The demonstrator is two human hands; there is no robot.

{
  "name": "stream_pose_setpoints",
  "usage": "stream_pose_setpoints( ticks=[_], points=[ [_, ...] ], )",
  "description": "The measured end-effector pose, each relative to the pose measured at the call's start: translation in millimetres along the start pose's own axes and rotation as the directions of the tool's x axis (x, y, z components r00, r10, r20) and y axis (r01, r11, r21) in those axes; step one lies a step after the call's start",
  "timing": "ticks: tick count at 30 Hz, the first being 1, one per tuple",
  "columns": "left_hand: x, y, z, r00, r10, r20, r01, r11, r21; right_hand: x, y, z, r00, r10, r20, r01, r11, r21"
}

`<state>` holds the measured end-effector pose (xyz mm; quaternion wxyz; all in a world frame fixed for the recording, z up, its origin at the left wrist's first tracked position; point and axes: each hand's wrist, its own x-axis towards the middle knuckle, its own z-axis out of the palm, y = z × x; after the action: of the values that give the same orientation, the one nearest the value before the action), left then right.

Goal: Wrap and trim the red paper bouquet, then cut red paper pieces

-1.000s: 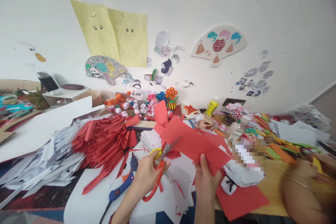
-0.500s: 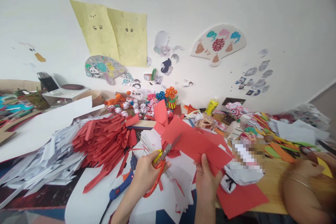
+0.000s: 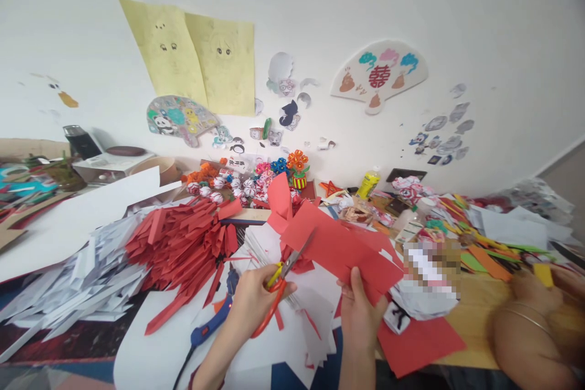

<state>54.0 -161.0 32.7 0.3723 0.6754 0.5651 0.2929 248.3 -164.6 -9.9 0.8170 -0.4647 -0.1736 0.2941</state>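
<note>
My left hand is closed around the scissors, which have yellow and orange handles. Their blades point up and to the right and overlap the left part of a red sheet of paper. My right hand pinches the lower edge of that sheet, thumb on top. Under both hands lie white paper sheets with a few thin red scraps. A blue glue gun lies just left of my left wrist. Beside my right wrist is another red sheet.
Piles of red strips and white strips spread over the left side. Behind stand paper flowers and a yellow bottle. At the right edge, another person's hands hold a small yellow piece.
My hands, the scissors and the red sheet have hardly moved. The other person's hands have shifted the yellow piece a little to the left and turned it.
</note>
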Motion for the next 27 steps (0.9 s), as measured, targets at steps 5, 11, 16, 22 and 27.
stream_pose_setpoints(
  ticks=[5, 11, 16, 22, 27],
  points=[
    [1, -2, -0.6, 1.000, 0.019, 0.008, -0.019, 0.999, 0.041, -1, -4, 3, 0.999, 0.030, -0.035, -0.028, 0.998, 0.050],
    [-2, 6, -1.8, 0.999, 0.007, -0.033, -0.001, 0.987, 0.161, -2, -8, 4, 0.998, 0.057, -0.018, -0.055, 0.995, 0.079],
    [-2, 10, -1.6, 1.000, 0.003, -0.027, 0.000, 0.995, 0.099, -4, -9, 6, 0.998, 0.047, 0.039, -0.048, 0.998, 0.038],
    [3, 8, 0.6, 0.999, 0.015, -0.037, -0.012, 0.996, 0.087, -5, -8, 7, 0.995, 0.057, 0.078, -0.055, 0.998, -0.026],
    [4, 8, 0.4, 0.998, 0.022, -0.052, -0.017, 0.995, 0.095, -4, -7, 6, 0.994, 0.053, 0.094, -0.049, 0.998, -0.039]
  ],
)
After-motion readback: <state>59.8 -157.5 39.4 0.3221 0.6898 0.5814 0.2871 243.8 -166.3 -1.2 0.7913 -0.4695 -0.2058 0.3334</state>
